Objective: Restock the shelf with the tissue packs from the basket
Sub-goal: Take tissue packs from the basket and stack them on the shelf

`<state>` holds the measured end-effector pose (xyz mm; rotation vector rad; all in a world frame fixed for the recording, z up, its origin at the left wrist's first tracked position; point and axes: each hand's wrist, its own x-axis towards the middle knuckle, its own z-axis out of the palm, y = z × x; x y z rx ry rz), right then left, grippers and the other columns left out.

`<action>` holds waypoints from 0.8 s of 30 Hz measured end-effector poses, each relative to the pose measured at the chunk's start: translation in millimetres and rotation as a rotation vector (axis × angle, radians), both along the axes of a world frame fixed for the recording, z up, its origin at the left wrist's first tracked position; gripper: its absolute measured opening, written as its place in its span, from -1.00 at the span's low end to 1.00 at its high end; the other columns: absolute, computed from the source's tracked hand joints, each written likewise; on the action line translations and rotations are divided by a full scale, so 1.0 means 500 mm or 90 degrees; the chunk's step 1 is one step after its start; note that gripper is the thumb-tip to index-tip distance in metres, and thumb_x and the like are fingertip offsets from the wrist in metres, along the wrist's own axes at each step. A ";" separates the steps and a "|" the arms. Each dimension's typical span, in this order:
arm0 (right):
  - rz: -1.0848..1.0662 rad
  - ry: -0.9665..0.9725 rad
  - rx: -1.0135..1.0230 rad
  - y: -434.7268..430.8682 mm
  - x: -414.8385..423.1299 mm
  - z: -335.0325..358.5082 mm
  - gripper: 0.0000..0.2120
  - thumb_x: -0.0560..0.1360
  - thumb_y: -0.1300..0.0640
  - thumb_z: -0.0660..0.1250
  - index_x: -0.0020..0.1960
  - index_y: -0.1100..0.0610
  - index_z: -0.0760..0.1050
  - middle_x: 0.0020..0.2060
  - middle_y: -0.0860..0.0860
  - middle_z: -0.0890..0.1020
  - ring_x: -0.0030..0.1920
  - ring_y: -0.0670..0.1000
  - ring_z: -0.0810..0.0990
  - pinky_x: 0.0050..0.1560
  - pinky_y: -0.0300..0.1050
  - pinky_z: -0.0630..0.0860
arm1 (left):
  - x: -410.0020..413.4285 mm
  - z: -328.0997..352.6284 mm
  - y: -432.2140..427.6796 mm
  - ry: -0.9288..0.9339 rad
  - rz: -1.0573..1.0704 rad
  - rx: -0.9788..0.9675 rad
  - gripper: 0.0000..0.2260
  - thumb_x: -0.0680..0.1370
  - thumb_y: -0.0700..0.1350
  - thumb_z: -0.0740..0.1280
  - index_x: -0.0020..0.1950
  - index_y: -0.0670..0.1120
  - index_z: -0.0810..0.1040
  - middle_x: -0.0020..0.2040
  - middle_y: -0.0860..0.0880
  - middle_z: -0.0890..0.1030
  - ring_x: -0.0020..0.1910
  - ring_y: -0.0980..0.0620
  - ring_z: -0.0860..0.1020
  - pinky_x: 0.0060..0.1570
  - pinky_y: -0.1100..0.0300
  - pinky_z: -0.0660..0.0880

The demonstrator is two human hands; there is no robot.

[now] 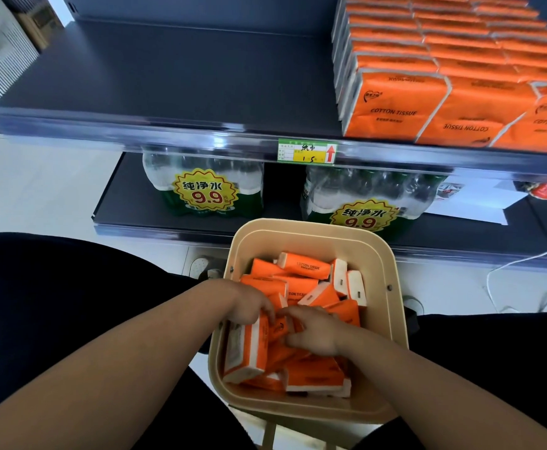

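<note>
In the basket [392, 287], left hand [249, 303] grips an upright tissue pack [244, 352]; right hand [314, 334] curls just beside, grip unclear.

We have the left and middle of the upper shelf [168, 76] bare, open from its front lip to the back panel. The right part is blocked by stacked tissue packs [444, 79], set in tight rows right up to the lip. Below, the lower shelf [119, 203] carries two water bottle packs [207, 190] with a dark gap between them. The basket [392, 287] is open on top. Loose packs [304, 266] crowd it around our left hand [249, 306] and right hand [314, 332], each gripping a pack.
</note>
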<state>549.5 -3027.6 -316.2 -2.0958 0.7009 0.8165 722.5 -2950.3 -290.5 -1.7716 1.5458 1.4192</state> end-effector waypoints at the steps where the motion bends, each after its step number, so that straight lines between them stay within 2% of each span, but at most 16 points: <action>1: -0.006 0.003 0.014 0.000 -0.001 0.000 -0.43 0.50 -0.21 0.27 0.46 -0.26 0.17 0.43 -0.05 0.34 0.43 0.11 0.27 0.40 0.21 0.18 | -0.003 0.003 0.000 -0.001 0.005 -0.002 -0.50 0.53 -0.25 0.07 0.34 0.20 0.46 0.35 -0.01 0.44 0.22 -0.09 0.46 0.24 0.02 0.46; 5: 0.001 0.057 0.041 0.000 -0.008 -0.020 -0.30 0.43 -0.27 0.28 0.47 -0.36 0.01 0.52 0.00 0.21 0.48 0.15 0.21 0.44 0.23 0.17 | 0.002 0.007 0.004 -0.018 -0.017 0.007 -0.62 0.51 -0.25 0.17 0.19 0.17 0.44 0.27 -0.04 0.44 0.14 -0.11 0.47 0.13 -0.02 0.52; 8: -0.003 0.055 0.049 0.003 -0.005 -0.030 -0.32 0.38 -0.29 0.27 0.43 -0.41 0.05 0.51 -0.01 0.23 0.48 0.14 0.21 0.43 0.23 0.17 | 0.006 0.009 0.006 -0.045 -0.050 -0.037 -0.70 0.50 -0.27 0.22 0.12 0.08 0.46 0.19 -0.05 0.47 0.09 -0.10 0.48 0.07 -0.01 0.51; 10: -0.018 0.043 0.042 -0.004 -0.002 -0.031 -0.34 0.42 -0.23 0.28 0.45 -0.36 0.09 0.50 -0.02 0.25 0.47 0.14 0.21 0.43 0.23 0.18 | 0.011 0.014 0.004 -0.044 -0.051 -0.085 -0.74 0.49 -0.29 0.24 0.07 0.05 0.45 0.16 -0.04 0.48 0.06 -0.09 0.47 0.00 0.04 0.48; 12: -0.049 -0.005 -0.023 -0.019 -0.001 -0.027 -0.35 0.46 -0.14 0.31 0.48 -0.27 0.14 0.49 0.01 0.23 0.46 0.15 0.22 0.43 0.18 0.22 | 0.023 0.019 0.001 -0.001 -0.023 -0.148 -0.74 0.47 -0.30 0.24 0.00 0.06 0.41 0.13 -0.03 0.46 0.04 -0.09 0.47 0.01 0.04 0.48; 14: -0.150 -0.097 -0.072 -0.042 0.002 -0.013 -0.46 0.51 -0.04 0.31 0.46 -0.12 0.28 0.40 0.06 0.37 0.36 0.11 0.37 0.35 -0.01 0.34 | 0.041 0.030 -0.003 0.070 0.029 -0.208 -0.73 0.45 -0.30 0.26 -0.06 0.08 0.38 0.10 -0.01 0.43 0.05 -0.07 0.46 0.10 0.01 0.47; 15: -0.228 -0.133 -0.059 -0.054 0.002 -0.003 -0.54 0.54 0.01 0.31 0.42 -0.02 0.35 0.30 0.06 0.47 0.24 0.06 0.48 0.21 -0.12 0.43 | 0.047 0.037 -0.007 0.105 0.063 -0.235 -0.73 0.45 -0.31 0.27 -0.05 0.07 0.39 0.09 -0.01 0.41 0.06 -0.05 0.45 0.12 0.03 0.46; 17: -0.395 -0.151 0.042 -0.075 -0.001 0.024 -0.65 0.58 0.01 0.28 0.32 0.10 0.47 0.03 0.01 0.61 -0.06 -0.04 0.60 -0.06 -0.19 0.51 | 0.052 0.046 -0.018 0.153 0.133 -0.323 -0.72 0.42 -0.33 0.28 -0.04 0.04 0.42 0.06 0.02 0.39 0.06 0.03 0.43 0.08 0.14 0.44; 18: -0.469 -0.138 0.133 -0.085 -0.006 0.035 -0.65 0.58 -0.05 0.27 0.27 0.12 0.51 -0.04 0.00 0.65 -0.11 -0.04 0.62 -0.10 -0.16 0.54 | 0.049 0.047 -0.023 0.167 0.171 -0.390 -0.70 0.41 -0.35 0.28 -0.05 0.05 0.43 0.04 0.04 0.39 0.04 0.07 0.43 0.04 0.19 0.43; 21: -0.584 -0.097 0.392 -0.101 -0.020 0.054 -0.51 0.46 -0.27 0.30 0.18 0.08 0.56 0.04 0.08 0.68 0.05 0.12 0.66 -0.07 0.05 0.62 | 0.033 0.040 -0.030 0.154 0.264 -0.581 -0.68 0.40 -0.38 0.29 -0.07 0.06 0.46 0.06 0.09 0.41 0.11 0.10 0.41 0.10 0.27 0.38; 24: -0.608 -0.132 0.464 -0.106 -0.025 0.050 -0.48 0.33 -0.16 0.45 0.19 0.07 0.53 0.12 0.13 0.64 0.14 0.17 0.62 0.02 0.13 0.59 | 0.021 0.028 -0.032 0.127 0.315 -0.655 -0.66 0.42 -0.38 0.28 -0.09 0.09 0.43 0.11 0.11 0.40 0.15 0.10 0.39 0.13 0.17 0.44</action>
